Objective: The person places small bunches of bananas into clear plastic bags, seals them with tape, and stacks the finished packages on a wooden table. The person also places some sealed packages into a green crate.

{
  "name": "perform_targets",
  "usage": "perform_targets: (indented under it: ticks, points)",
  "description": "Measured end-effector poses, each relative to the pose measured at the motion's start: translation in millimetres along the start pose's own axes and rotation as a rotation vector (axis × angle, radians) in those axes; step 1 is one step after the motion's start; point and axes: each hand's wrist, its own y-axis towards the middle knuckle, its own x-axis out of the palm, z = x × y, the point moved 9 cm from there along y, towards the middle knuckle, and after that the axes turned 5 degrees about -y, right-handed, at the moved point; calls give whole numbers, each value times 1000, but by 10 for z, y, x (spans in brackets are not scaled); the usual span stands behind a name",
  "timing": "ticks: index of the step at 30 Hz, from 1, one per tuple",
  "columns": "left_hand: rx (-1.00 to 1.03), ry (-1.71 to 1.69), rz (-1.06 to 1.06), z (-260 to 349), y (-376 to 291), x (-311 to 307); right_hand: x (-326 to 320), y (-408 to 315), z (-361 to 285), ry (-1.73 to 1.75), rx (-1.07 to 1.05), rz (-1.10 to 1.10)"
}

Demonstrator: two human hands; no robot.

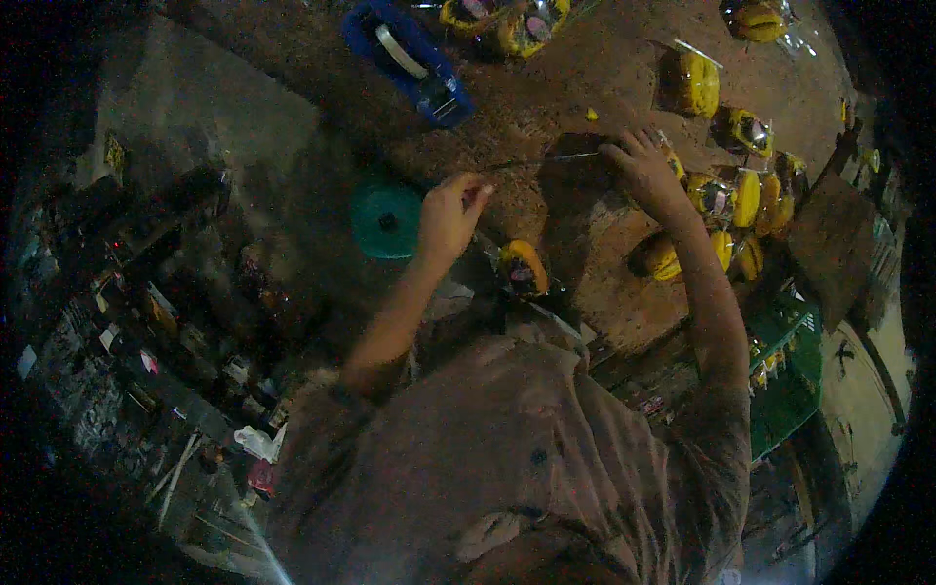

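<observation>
A thin, light strip (570, 157) runs between my hands above the brown work surface (512, 110). Its right end meets the fingertips of my right hand (643, 164), beside a wrapped yellow item. My left hand (453, 216) has thumb and fingers pinched together near the line of the strip; whether it grips the far end is too dark to tell. Below and between the hands lies a yellow item with a dark label in clear wrap (523, 268). A blue tape dispenser (409, 62) with a pale roll stands beyond my left hand.
A round teal plastic piece (386, 219), perhaps a stool top or lid, is left of my left hand. Several wrapped yellow items (746, 197) lie at the right, others at the far edge. A green plastic basket (790, 387) holds small packets at lower right. Mixed clutter (161, 314) fills the left.
</observation>
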Motion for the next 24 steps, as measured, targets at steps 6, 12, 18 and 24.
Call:
perform_targets:
  ticks: [6, 12, 18, 24]
  points:
    - [325, 142, 83, -139, 159, 275, -201, -305, 12, 201, 136, 252]
    - [531, 78, 207, -51, 132, 408, 346, -962, -150, 814, 666, 363]
    - [585, 199, 169, 297, 414, 335, -471, -1178, 46, 322, 516, 281]
    - [795, 241, 311, 600, 333, 125, -829, -1073, 83, 179, 372, 229]
